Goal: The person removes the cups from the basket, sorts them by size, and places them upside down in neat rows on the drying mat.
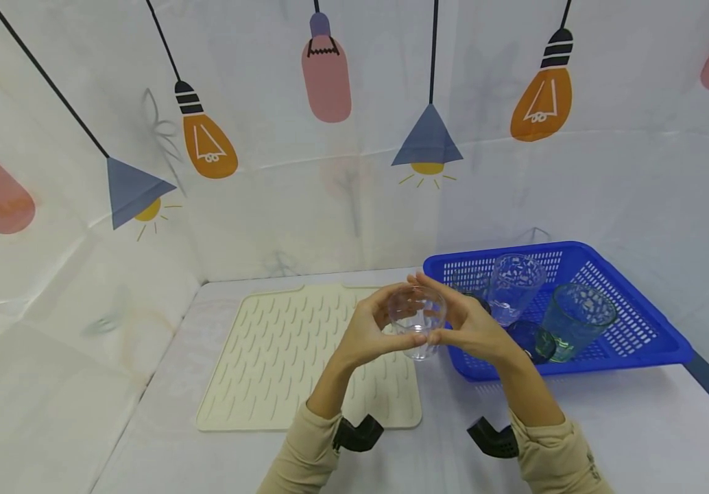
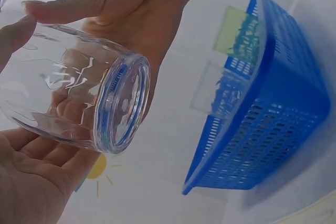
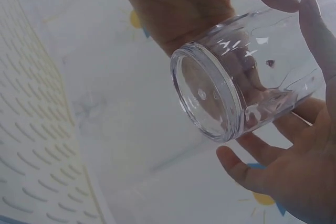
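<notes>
Both hands hold a clear drinking glass (image 1: 417,315), raised over the space between the mat and the basket. The left hand (image 1: 365,334) curls round its left side, and the right hand (image 1: 473,328) round its right. In the head view the two thumb tips meet at the near side of the glass, while the fingers wrap behind it. Both wrist views show the glass transparent, with a thick round base; in the right wrist view the base (image 3: 205,95) is turned toward the camera. Nothing is seen inside it.
A blue plastic basket (image 1: 644,322) stands at the right, with a clear glass (image 1: 515,291), a green-tinted glass (image 1: 577,326) and a dark blue glass (image 1: 524,337) in it. A cream ridged mat (image 1: 280,357) lies on the white table (image 1: 163,412) to the left. A printed cloth (image 1: 354,206) hangs behind.
</notes>
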`<act>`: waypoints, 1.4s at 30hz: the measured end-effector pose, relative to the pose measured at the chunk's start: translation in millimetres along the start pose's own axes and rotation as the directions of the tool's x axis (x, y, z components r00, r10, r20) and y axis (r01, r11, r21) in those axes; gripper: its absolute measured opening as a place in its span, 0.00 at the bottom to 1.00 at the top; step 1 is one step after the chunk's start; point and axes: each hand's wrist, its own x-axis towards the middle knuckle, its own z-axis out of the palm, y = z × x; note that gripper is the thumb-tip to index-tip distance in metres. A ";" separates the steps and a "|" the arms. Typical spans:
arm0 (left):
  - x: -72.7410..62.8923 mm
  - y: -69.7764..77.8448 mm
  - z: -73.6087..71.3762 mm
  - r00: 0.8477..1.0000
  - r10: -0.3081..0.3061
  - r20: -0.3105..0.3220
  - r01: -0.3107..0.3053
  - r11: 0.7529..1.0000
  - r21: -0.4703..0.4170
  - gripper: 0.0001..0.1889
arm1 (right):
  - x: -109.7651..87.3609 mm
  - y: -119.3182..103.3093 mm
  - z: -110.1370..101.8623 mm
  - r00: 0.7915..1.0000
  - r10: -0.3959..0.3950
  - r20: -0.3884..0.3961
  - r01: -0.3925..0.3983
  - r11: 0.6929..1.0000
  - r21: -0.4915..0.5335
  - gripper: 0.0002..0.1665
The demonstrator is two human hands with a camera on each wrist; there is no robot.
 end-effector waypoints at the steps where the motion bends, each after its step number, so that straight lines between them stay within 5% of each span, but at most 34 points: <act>1: 0.2 -0.1 0.1 1.000 0.000 0.001 0.000 1.000 -0.006 0.41 | -0.2 -0.1 0.3 1.000 0.004 -0.004 -0.004 1.000 0.002 0.47; 9: -0.2 4.6 -1.6 0.999 -0.036 0.011 0.036 0.999 0.014 0.39 | -3.0 -1.2 -2.5 1.000 -0.015 -0.023 0.014 0.999 -0.049 0.47; 22: 1.5 17.8 -13.0 0.972 -0.229 0.060 0.214 0.956 0.199 0.38 | -16.7 -2.9 -15.3 0.999 0.013 -0.041 -0.018 0.992 -0.125 0.47; 32: 4.6 20.6 -18.9 0.978 -0.209 0.027 0.192 0.936 0.295 0.35 | -23.0 -1.2 -19.1 0.998 0.041 -0.047 -0.048 0.989 -0.137 0.46; 36: 3.8 17.6 -16.7 0.990 -0.139 -0.022 0.141 0.971 0.192 0.35 | -24.1 -1.3 -20.0 0.998 0.037 -0.048 -0.043 0.991 -0.127 0.45; 42: 3.0 10.2 -10.3 0.991 0.041 -0.126 -0.046 0.998 -0.031 0.36 | -24.3 -1.9 -19.6 0.998 0.035 -0.057 -0.041 0.993 -0.107 0.43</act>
